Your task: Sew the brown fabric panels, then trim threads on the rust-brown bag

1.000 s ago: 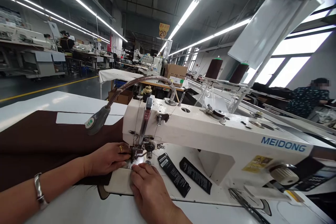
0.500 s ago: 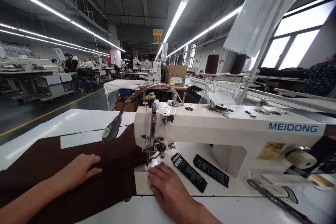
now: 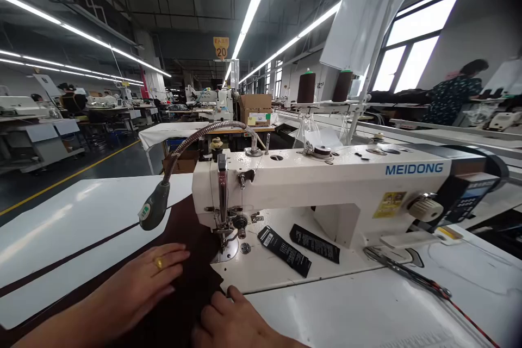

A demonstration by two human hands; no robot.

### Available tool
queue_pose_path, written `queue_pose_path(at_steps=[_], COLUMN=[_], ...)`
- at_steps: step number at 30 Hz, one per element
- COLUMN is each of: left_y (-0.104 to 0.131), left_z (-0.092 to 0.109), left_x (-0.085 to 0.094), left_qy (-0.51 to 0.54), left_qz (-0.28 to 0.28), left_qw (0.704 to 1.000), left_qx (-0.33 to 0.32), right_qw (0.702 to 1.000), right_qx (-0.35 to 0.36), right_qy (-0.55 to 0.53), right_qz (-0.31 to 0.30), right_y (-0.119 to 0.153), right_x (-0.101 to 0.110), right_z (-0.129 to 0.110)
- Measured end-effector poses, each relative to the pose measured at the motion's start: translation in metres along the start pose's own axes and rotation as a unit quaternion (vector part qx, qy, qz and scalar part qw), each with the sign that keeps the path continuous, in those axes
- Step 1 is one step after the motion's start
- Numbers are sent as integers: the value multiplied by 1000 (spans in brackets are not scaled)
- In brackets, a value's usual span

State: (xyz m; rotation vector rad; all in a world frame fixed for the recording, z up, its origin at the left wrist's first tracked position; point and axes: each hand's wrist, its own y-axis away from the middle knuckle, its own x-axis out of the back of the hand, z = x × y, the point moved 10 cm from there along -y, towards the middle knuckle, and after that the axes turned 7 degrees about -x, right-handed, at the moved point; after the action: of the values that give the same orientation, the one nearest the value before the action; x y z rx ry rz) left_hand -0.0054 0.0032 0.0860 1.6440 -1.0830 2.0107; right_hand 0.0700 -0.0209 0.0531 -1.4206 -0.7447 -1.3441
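Right hand (image 3: 234,319) curled at edge of brown cloth (image 3: 198,261); whether it pinched fabric, could not be told. Left hand (image 3: 149,277) loose, fingers outstretched, on or just over cloth. Cloth lay on desk (image 3: 326,310), left of sewing machine (image 3: 285,179), reaching near needle. Two black labels (image 3: 285,252) rested on machine base. Beyond stood thread cones (image 3: 306,88), cardboard box (image 3: 256,109).

Dk-brown flat cloth (image 3: 185,228): partly hidden under bare L hand (image 3: 147,283), cut off btm edge. Black oblong labels (image 3: 284,253): fine print illeg.
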Motion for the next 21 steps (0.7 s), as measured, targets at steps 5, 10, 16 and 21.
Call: queue_pose_path(at_steps=[5,10,16,21], left_y=[-4,13,-13,-42], left_z=[-5,26,20,13], left_x=[-42,-46,-31,-42], left_qy=[5,-91,-7,221], left_qz=[-9,76,62,24], left_qw=[1000,991,993,971], left_qx=[22,56,97,89], right_qw=[995,988,986,988], right_qx=[-94,-148,-146,-125], right_qy=[-31,-30,-52,-69], right_qz=[-24,-26,65,53], right_y=[-17,-6,12,8], right_x=[-21,-36,-30,-36], right_z=[9,21,23,21])
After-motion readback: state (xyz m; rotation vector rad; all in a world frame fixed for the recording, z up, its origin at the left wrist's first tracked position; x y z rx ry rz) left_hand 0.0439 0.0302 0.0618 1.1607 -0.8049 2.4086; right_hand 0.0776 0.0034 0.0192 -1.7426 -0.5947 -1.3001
